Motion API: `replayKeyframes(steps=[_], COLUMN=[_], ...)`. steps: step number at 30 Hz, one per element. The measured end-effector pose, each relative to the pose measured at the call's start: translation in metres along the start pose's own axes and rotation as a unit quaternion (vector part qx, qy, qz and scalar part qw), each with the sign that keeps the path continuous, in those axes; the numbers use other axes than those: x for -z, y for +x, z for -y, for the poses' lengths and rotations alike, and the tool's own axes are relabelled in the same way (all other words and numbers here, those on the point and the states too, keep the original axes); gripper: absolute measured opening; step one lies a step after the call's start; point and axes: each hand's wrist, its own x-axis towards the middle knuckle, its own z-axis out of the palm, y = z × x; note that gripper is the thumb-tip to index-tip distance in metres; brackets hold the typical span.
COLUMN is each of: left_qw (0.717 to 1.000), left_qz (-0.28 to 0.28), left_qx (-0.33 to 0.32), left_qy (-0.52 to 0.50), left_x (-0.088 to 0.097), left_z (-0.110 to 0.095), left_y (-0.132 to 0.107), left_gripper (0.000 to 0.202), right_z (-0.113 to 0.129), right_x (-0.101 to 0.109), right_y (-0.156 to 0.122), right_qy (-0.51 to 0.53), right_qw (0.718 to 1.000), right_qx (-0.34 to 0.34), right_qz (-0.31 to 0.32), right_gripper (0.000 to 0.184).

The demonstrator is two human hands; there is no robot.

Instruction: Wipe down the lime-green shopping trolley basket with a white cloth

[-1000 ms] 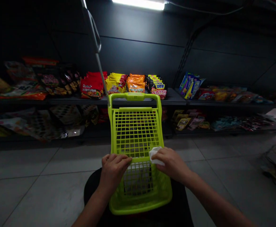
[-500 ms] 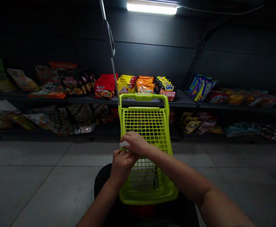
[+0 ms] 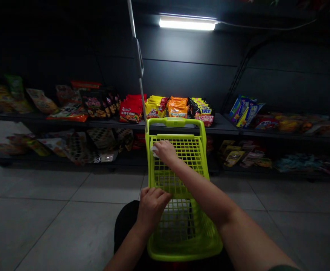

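A lime-green shopping basket [image 3: 185,257] with grid walls is tilted up in front of me, over my lap. My left hand [image 3: 153,203] is closed on its left rim, fingers curled over the edge about halfway along. Higher up, on the upper left of the grid, my right hand [image 3: 165,151] presses a small crumpled white cloth or tissue [image 3: 155,149] against the basket. Part of that white piece is hidden under the fingers. A metal pull rod [image 3: 142,94] with a dark grip rises from the basket's upper left corner.
Behind the basket runs a dark shelf [image 3: 224,126] with red noodle packs [image 3: 131,109], yellow packs [image 3: 155,107], orange packs [image 3: 177,108] and black-and-yellow packs [image 3: 201,111]. More bags line both sides and the lower shelf. A tube light [image 3: 187,24] glows above the tiled floor [image 3: 69,233].
My right hand has moved up the basket with the white piece, away from my left hand. The left hand keeps to the left rim. The whole view has shifted slightly.
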Motion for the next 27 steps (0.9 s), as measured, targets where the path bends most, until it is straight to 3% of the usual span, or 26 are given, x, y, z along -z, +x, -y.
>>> replayKeyframes(steps=[2, 5, 7, 9, 12, 15, 18, 22, 25, 27], left_qw=[1.000, 1.000, 1.000, 1.000, 1.000, 1.000, 0.999, 0.999, 1.000, 1.000], left_qz=[-0.006, -0.024, -0.031, -0.028, -0.013, -0.005, -0.039, -0.031, -0.017, -0.013], left_qx=[0.007, 0.000, -0.001, 0.002, 0.001, 0.006, 0.015, 0.015, 0.017, 0.016], left_qy=[0.003, 0.001, -0.006, -0.011, -0.016, -0.010, -0.008, -0.006, -0.017, -0.018], left_x=[-0.001, -0.005, -0.006, -0.006, -0.004, -0.006, -0.013, -0.018, -0.015, -0.012], left_z=[0.003, 0.006, 0.007, 0.007, 0.006, 0.007, 0.010, 0.016, 0.017, 0.015], left_y=[0.000, -0.002, -0.002, -0.003, -0.004, -0.005, -0.008, -0.013, -0.015, -0.016], left_gripper=[0.009, 0.015, 0.015, 0.014, 0.016, 0.018, 0.020, 0.025, 0.027, 0.031], right_z=[0.006, 0.015, 0.016, 0.012, 0.001, -0.003, -0.002, -0.011, -0.038, -0.066], right_x=[-0.004, -0.004, 0.002, 0.012, 0.020, 0.007, -0.018, -0.030, -0.014, 0.004], right_y=[-0.025, -0.071, -0.086, -0.078, -0.034, 0.014, 0.041, 0.046, 0.036, 0.020], right_qy=[0.003, 0.050, 0.097, 0.113, 0.061, 0.014, 0.003, -0.002, -0.020, -0.050], right_qw=[1.000, 0.989, 0.972, 0.975, 0.997, 0.999, 0.999, 0.998, 0.997, 0.998], right_qx=[0.017, 0.131, 0.197, 0.173, 0.053, 0.012, 0.011, 0.052, 0.075, 0.036], right_qz=[0.005, 0.048, 0.082, 0.077, 0.000, -0.041, -0.040, -0.040, -0.002, 0.012], right_gripper=[0.027, 0.026, 0.029, 0.034, 0.029, 0.023, 0.028, 0.041, 0.032, 0.025])
